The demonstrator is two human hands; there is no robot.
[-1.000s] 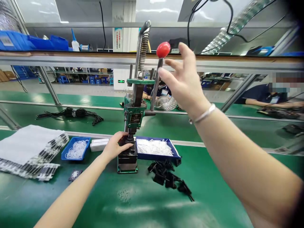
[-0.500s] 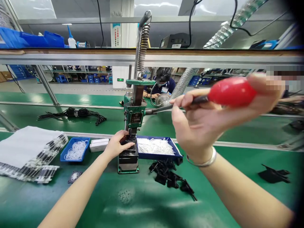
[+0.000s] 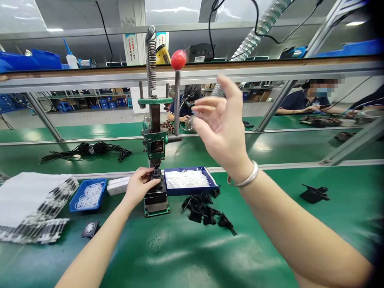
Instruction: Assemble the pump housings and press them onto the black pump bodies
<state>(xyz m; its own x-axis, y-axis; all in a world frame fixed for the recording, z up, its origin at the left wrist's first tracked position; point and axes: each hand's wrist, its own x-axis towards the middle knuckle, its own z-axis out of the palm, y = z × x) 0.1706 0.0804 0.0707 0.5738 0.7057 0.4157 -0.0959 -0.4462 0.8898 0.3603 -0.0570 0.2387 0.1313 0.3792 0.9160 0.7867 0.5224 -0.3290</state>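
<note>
A green hand press (image 3: 156,145) stands on the bench, its lever (image 3: 177,96) upright with a red ball knob (image 3: 179,60) on top. My left hand (image 3: 138,187) is at the base of the press, thumb and fingers closed about a small black part (image 3: 156,175) under the ram; the fingers partly hide it. To the right of the lever, my right hand (image 3: 226,128) is raised in the air with its fingers apart, holding nothing. A metal bangle (image 3: 247,176) circles that wrist.
Beside the press lie a blue tray (image 3: 192,193) of white strips, a pile of black plastic parts (image 3: 207,210) and a blue bin (image 3: 87,208) of white rings. A small fan (image 3: 91,229) sits left. Co-workers sit beyond the frame. A shelf edge (image 3: 99,80) crosses above.
My right hand has let go of the red knob and moved away from the lever. The lever has swung from pointing toward me to upright. My left hand stays at the press base.
</note>
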